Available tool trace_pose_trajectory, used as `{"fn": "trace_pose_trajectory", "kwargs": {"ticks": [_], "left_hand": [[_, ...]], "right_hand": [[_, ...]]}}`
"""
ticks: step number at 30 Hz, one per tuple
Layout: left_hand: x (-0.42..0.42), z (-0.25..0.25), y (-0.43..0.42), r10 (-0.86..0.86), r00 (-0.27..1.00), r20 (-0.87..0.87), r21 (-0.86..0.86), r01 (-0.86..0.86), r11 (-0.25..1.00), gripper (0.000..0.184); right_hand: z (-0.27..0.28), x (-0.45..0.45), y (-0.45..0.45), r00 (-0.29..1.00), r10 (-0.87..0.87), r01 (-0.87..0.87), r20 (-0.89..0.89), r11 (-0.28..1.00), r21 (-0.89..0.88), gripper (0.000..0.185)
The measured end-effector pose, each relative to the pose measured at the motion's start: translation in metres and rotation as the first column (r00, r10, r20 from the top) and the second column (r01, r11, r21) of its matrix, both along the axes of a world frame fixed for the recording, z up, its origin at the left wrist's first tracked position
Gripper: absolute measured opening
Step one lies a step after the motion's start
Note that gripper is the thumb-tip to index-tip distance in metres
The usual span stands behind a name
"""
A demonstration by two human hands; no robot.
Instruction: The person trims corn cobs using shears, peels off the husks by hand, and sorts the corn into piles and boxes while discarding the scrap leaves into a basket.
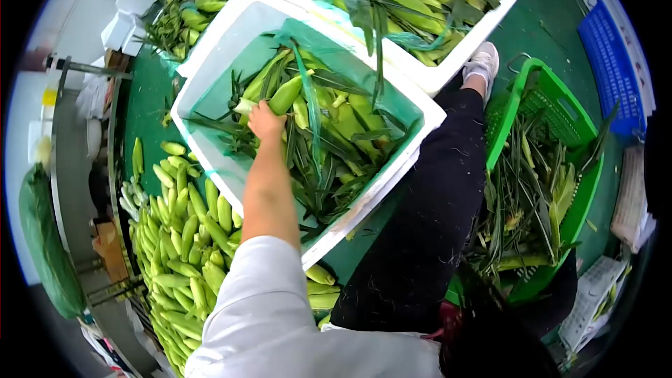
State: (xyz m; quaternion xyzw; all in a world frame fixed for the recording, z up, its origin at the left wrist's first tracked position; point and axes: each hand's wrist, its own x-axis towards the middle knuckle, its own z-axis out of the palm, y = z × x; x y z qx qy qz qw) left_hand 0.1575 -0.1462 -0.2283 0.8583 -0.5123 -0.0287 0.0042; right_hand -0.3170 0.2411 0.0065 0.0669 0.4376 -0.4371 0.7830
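My left hand [267, 123] reaches into a white foam box [234, 35] lined with thin green plastic. Its fingers are closed around the pale stalk end of a green-husked ear of corn [285, 96]. More unhusked ears and long dark leaves [329, 154] lie around and under that hand in the box. My right hand is out of sight.
Husked-down ears [185, 238] are heaped on the floor at left. Two more corn-filled boxes stand behind, one a foam box [448, 77]. A green basket [535, 70] of leaves stands right of my leg. A metal rack [59, 168] borders the left.
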Motion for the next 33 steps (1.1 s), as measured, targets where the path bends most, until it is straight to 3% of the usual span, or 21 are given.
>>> {"fn": "trace_pose_trajectory", "kwargs": {"ticks": [1, 2, 3, 4, 5, 8, 9, 10, 13, 15, 17, 19, 21, 22, 24, 25, 28, 30, 31, 32, 33], "left_hand": [[0.004, 0.006, 0.005, -0.027, 0.997, -0.075, -0.009, 0.026, 1.0, 0.057], [0.008, 0.019, 0.01, -0.09, 0.913, -0.397, -0.039, 0.081, 0.996, 0.056], [0.015, 0.033, 0.015, -0.145, 0.728, -0.67, -0.085, 0.118, 0.989, 0.056], [0.016, 0.04, 0.027, -0.09, 0.544, -0.834, -0.109, -0.003, 0.994, 0.06], [-0.011, 0.098, 0.049, 0.085, 0.28, -0.956, 0.051, -0.129, 0.99, 0.058], [-0.061, 0.192, 0.11, 0.054, -0.346, -0.937, 0.062, -0.012, 0.998, 0.059], [-0.102, 0.23, 0.143, 0.144, -0.447, -0.883, 0.076, 0.166, 0.983, 0.06], [-0.128, 0.24, 0.159, 0.168, -0.441, -0.881, 0.061, 0.247, 0.967, 0.059], [-0.207, 0.269, 0.202, 0.071, -0.214, -0.974, -0.025, 0.416, 0.909, 0.075], [-0.246, 0.275, 0.223, 0.044, -0.242, -0.969, -0.091, 0.521, 0.849, 0.073], [-0.28, 0.285, 0.232, -0.266, -0.047, -0.963, -0.225, 0.682, 0.695, 0.077], [-0.314, 0.309, 0.242, -0.485, 0.121, -0.866, -0.194, 0.812, 0.551, 0.076], [-0.338, 0.304, 0.254, -0.68, 0.149, -0.718, -0.256, 0.852, 0.457, 0.078], [-0.349, 0.306, 0.262, -0.728, 0.149, -0.669, -0.254, 0.875, 0.412, 0.078], [-0.367, 0.309, 0.276, -0.812, 0.149, -0.564, -0.242, 0.911, 0.335, 0.078], [-0.374, 0.309, 0.278, -0.765, 0.131, -0.63, -0.206, 0.922, 0.327, 0.077], [-0.389, 0.303, 0.275, -0.648, 0.09, -0.756, -0.137, 0.947, 0.291, 0.067], [-0.395, 0.286, 0.249, -0.196, 0.21, -0.958, 0.154, 0.952, 0.266, 0.065], [-0.395, 0.277, 0.235, 0.05, 0.283, -0.958, 0.287, 0.936, 0.204, 0.064], [-0.393, 0.268, 0.221, 0.275, 0.282, -0.919, 0.331, 0.932, 0.15, 0.066], [-0.396, 0.268, 0.209, 0.403, 0.262, -0.877, 0.341, 0.93, 0.136, 0.07]], "right_hand": [[0.001, 0.002, -0.003, 1.0, 0.028, -0.028, -0.009, 1.0, -0.014, 0.058], [0.001, 0.004, -0.007, 0.998, 0.054, -0.055, -0.018, 0.998, -0.04, 0.058], [0.002, 0.007, -0.013, 0.996, 0.087, -0.09, -0.035, 0.993, -0.077, 0.059], [0.004, 0.011, -0.02, 0.991, 0.126, -0.131, -0.055, 0.984, -0.119, 0.059], [0.006, 0.015, -0.03, 0.983, 0.165, -0.176, -0.08, 0.97, -0.165, 0.06], [0.026, 0.018, -0.057, 0.945, 0.263, -0.314, -0.193, 0.896, -0.313, 0.062], [0.032, 0.017, -0.057, 0.933, 0.264, -0.339, -0.243, 0.871, -0.355, 0.062], [0.036, 0.011, -0.061, 0.913, 0.267, -0.377, -0.31, 0.843, -0.384, 0.063], [0.034, -0.017, -0.059, 0.812, 0.155, -0.454, -0.563, 0.773, -0.443, 0.072], [0.053, -0.044, -0.057, 0.725, 0.121, -0.501, -0.678, 0.769, -0.397, 0.071], [0.065, -0.074, -0.047, 0.534, 0.122, -0.598, -0.837, 0.755, -0.271, 0.075], [0.073, -0.105, -0.035, 0.191, 0.038, -0.728, -0.981, 0.676, -0.116, 0.08], [0.08, -0.127, -0.019, -0.03, -0.053, -0.775, -0.998, 0.632, -0.01, 0.081], [0.079, -0.136, -0.011, -0.035, -0.03, -0.767, -0.999, 0.641, 0.007, 0.08], [0.067, -0.15, 0.003, 0.023, -0.067, -0.729, -0.997, 0.682, -0.062, 0.077], [0.052, -0.152, 0.012, 0.064, -0.117, -0.696, -0.991, 0.707, -0.128, 0.075], [0.032, -0.152, 0.029, 0.327, 0.056, -0.543, -0.943, 0.828, -0.139, 0.051], [-0.013, -0.144, 0.051, 0.617, 0.036, -0.388, -0.786, 0.883, -0.264, 0.034], [-0.012, -0.142, 0.059, 0.786, 0.127, -0.294, -0.605, 0.938, -0.184, 0.027], [-0.018, -0.139, 0.071, 0.938, -0.071, -0.025, -0.34, 0.962, -0.27, 0.024], [-0.02, -0.134, 0.078, 0.962, -0.27, 0.249, -0.042, 0.929, -0.272, 0.02]]}}
